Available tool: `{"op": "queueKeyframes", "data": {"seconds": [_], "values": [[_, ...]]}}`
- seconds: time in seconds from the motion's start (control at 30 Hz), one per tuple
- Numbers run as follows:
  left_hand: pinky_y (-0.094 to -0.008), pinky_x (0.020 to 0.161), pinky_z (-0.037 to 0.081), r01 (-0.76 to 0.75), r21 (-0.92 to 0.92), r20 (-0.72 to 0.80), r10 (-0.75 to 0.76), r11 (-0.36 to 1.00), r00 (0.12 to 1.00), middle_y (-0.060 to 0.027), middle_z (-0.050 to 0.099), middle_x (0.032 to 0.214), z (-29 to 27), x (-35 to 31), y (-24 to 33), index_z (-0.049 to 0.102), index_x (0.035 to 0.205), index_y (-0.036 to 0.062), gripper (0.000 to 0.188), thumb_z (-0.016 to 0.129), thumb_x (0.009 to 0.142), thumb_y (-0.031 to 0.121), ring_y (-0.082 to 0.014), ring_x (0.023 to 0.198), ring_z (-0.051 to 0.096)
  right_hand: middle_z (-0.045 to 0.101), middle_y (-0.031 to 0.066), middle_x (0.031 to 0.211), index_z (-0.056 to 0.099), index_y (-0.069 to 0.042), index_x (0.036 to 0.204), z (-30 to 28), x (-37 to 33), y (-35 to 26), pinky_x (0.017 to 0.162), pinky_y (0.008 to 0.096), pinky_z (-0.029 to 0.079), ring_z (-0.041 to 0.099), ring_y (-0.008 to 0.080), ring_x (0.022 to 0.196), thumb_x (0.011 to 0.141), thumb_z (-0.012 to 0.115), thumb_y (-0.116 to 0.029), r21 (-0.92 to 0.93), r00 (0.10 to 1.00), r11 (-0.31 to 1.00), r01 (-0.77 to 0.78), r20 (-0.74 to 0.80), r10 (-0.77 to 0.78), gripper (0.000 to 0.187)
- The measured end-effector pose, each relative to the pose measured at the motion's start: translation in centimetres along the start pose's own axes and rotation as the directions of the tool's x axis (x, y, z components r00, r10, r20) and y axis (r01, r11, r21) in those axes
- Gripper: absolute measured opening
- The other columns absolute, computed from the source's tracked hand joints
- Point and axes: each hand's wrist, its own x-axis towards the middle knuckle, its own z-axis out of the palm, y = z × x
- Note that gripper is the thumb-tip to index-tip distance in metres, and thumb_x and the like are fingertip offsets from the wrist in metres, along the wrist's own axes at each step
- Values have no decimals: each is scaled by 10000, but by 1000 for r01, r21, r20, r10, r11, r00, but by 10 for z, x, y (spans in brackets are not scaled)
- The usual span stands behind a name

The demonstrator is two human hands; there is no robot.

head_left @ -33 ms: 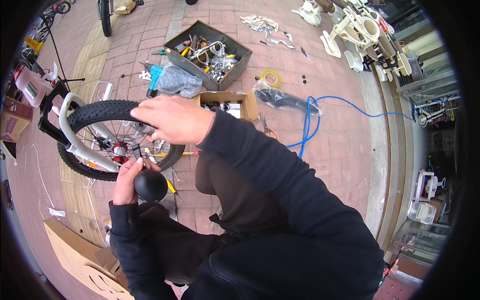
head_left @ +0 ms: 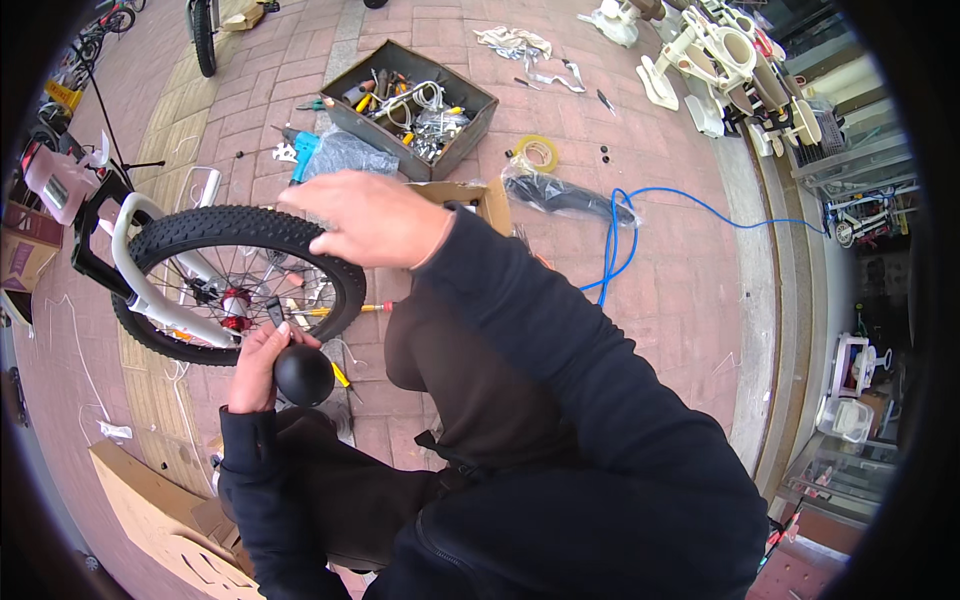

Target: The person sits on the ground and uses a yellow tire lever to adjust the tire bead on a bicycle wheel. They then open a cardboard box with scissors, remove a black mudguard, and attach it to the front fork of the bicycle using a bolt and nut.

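Observation:
In my left hand [head_left: 256, 368] is a smooth black ball-shaped part [head_left: 304, 376] with a flat black arm [head_left: 276, 312]; my thumb and fingers close round its upper end. My right hand [head_left: 368, 218] is over the near upper side of a knobby black bicycle tyre [head_left: 190, 228], palm down with fingers stretched out. Whether it touches the tyre I cannot tell. The wheel has a red hub [head_left: 235, 308] and sits in a white fork [head_left: 135, 250], at the left beside both hands.
An open metal toolbox [head_left: 468, 132] stands ahead, with a cardboard box [head_left: 495, 212] nearer. Clear tape [head_left: 538, 153], a blue hose [head_left: 690, 192] and a blue power drill [head_left: 302, 150] lie around. A yellow screwdriver [head_left: 341, 375] rests beside the black ball. White child-seat parts [head_left: 725, 55] stand far right.
My right hand has shifted a little to the right over the tyre. My left hand keeps its hold on the black ball-shaped part. The whole view has shifted slightly.

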Motion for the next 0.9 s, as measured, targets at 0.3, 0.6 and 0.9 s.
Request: {"op": "queueKeyframes", "data": {"seconds": [0.3, 0.6, 0.9], "values": [[-262, 810, 427, 188, 33, -268, -173, 982, 948, -91, 629, 894, -30, 29, -161, 578, 889, 7, 157, 504, 906, 144, -124, 849, 561, 597, 182, 1079, 639, -95, 1050, -84, -269, 257, 915, 380, 423, 548, 308, 1051, 733, 628, -235, -439, 229, 143, -887, -150, 962, 346], [-475, 732, 456, 476, 693, -507, -103, 541, 856, -232, 612, 853, -10, 104, -329, 580, 916, 14, 375, 587, 760, 355, -393, 849, 580, 341, 233, 1365, 610, -126, 1139, -56, -329, 341, 1027, 359, 327, 249, 301, 1327, 731, 643, -226, -676, 69, 26, -736, -36, 997, 421], [-403, 808, 469, 279, 683, -439, 74, 675, 896, -193, 624, 955, 36, 137, -275, 570, 1063, 22, 398, 654, 727, 219, -357, 909, 598, 626, 217, 945, 654, 16, 934, -109, -354, 354, 850, 398, 449, 586, 350, 926, 742, 595, -162, -399, 131, 46, -916, -187, 974, 268]]}}
